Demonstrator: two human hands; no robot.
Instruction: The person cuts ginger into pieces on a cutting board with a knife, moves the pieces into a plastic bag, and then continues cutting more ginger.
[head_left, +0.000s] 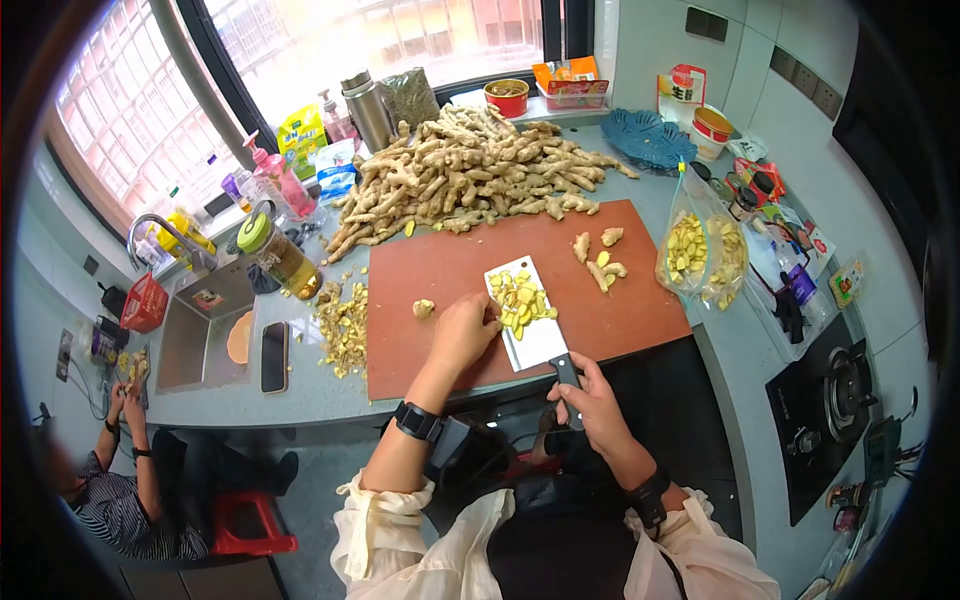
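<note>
the right hand (pixel 588 398) is closed around the black handle of the cleaver (pixel 525 325). its pale wide blade lies flat near the front edge of the brown board (pixel 455 265), carrying yellow ginger slices (pixel 518 298); the left hand (pixel 466 332), fingers bent together, is beside them.

Bright window (pixel 400 45) — apparently grey floor (pixel 325 490)

The single view looks forward and steeply down from the wearer's head, close above the grey stone desk (pixel 310 408), taking in the bright barred window (pixel 380 35) beyond; with one camera, no views overlap.
</note>
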